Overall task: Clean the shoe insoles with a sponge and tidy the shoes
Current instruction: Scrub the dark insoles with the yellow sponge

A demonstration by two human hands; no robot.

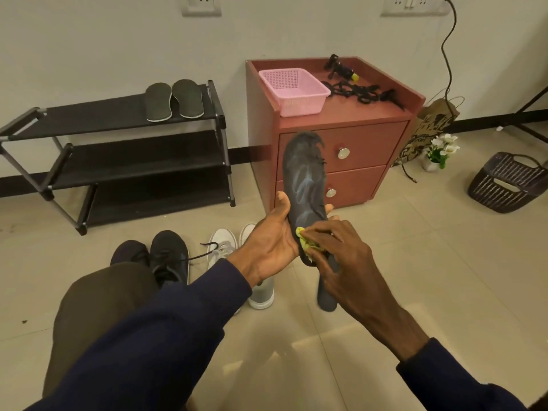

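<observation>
My left hand [274, 241] grips a dark grey insole [305, 179] at its middle and holds it upright in front of me; wet streaks show on its surface. My right hand [341, 256] presses a yellow-green sponge [305, 241] against the insole's lower half, fingers closed over it. Two more insoles [175, 100] lie side by side on the top shelf of the black shoe rack [98, 161]. On the floor below my arms stand a pair of black shoes [166, 256] with a loose lace and white-grey shoes [225, 241], partly hidden by my left arm.
A red-brown cabinet [355, 149] with two drawers stands behind the insole; on it sit a pink basket [293, 90] and black laces [355, 91]. To the right are a paper bag [427, 129], a small flower pot [439, 152] and a dark woven basket [510, 182].
</observation>
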